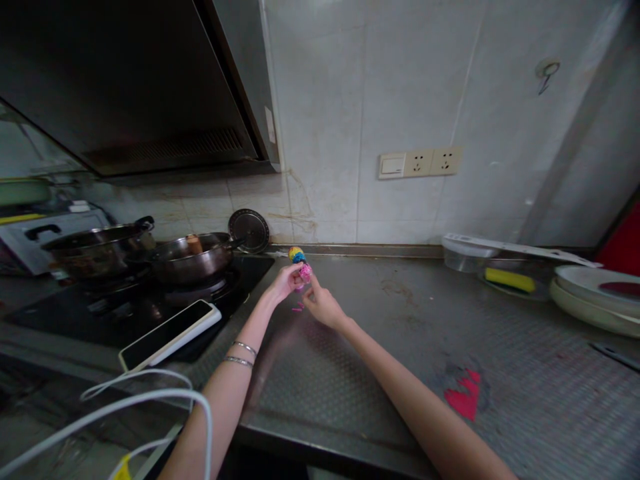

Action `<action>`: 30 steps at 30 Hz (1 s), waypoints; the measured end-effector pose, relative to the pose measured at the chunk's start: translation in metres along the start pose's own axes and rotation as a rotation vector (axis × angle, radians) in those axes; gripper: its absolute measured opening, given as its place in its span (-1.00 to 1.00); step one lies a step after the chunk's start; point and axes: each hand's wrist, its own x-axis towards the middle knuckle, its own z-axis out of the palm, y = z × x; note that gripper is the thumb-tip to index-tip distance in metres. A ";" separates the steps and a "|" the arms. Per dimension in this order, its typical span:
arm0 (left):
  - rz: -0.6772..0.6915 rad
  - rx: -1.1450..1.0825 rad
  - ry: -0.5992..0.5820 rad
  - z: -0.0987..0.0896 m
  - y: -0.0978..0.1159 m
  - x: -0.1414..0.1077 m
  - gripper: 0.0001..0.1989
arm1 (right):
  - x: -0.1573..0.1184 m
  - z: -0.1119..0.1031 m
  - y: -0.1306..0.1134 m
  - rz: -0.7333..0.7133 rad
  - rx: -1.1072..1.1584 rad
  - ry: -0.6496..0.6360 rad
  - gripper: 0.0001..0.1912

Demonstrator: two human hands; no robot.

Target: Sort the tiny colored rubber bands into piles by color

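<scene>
A small lumpy piece, bright pink and like modelling clay (305,272), is pinched between the fingers of my left hand (287,281), above the counter. Just behind it shows a rounded yellow and blue piece (297,255); whether the two are joined I cannot tell. The index finger of my right hand (324,305) is stretched out against the pink piece, with the thumb apart from it and the other fingers curled. Beneath the hands, several thin pink bits (298,307) lie on the metal counter (345,373).
On the left, a frying pan (193,260) and a pot (95,250) stand on the black stove under a range hood (150,80). A white-cased phone (170,333) and cable (100,421) are near my left arm. Plates (595,300), a yellow sponge (510,280) and plastic tub (465,257) sit right.
</scene>
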 end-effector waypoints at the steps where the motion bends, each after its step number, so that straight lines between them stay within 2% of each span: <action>1: 0.012 0.012 -0.007 -0.001 0.000 0.000 -0.78 | 0.000 0.001 0.001 -0.008 0.027 0.007 -0.44; 4: 0.058 0.047 -0.031 -0.004 0.000 -0.002 -0.78 | 0.000 0.006 0.004 -0.044 0.122 0.024 -0.56; 9: 0.115 0.084 -0.052 -0.005 0.000 -0.003 -0.75 | -0.002 0.011 0.005 -0.027 0.280 0.058 -0.62; 14: 0.129 0.061 -0.021 -0.006 0.004 -0.003 -0.74 | -0.003 0.008 0.004 -0.021 0.281 0.116 -0.69; 19: 0.143 0.015 0.024 -0.004 0.004 -0.002 -0.76 | -0.003 0.008 0.006 -0.031 0.225 0.132 -0.57; 23: 0.089 -0.029 0.047 -0.002 0.000 0.001 -0.77 | -0.004 0.008 0.008 -0.075 0.106 0.110 -0.44; 30: 0.054 -0.088 -0.046 0.005 -0.003 -0.001 -0.82 | -0.002 0.008 0.014 -0.062 0.053 0.075 -0.32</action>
